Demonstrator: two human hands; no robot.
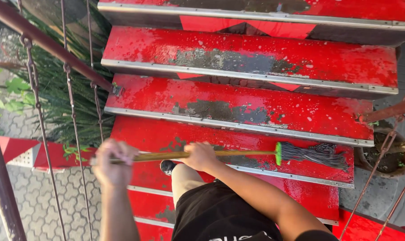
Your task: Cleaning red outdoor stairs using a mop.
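- At the far left, a dark handrail (46,42) slopes down with chains (35,96) hanging from it, and green plants (55,89) show behind them above grey paving (33,196).
- My left hand (113,163) is clamped round the near end of the mop handle (167,156), out past the left edge of the red stairs (238,107).
- My black shoe (167,166) shows just under the handle on the wet step, with my knee and black shorts below it.
- My right hand (200,156) is closed on the handle further along, well apart from the left one.
- Beyond it the handle runs level across the step to a green clamp holding the grey mop head (316,155), which lies on the wet red tread near its right edge.
- Off the right edge of the stairs sits a round pot of dark soil (385,158).
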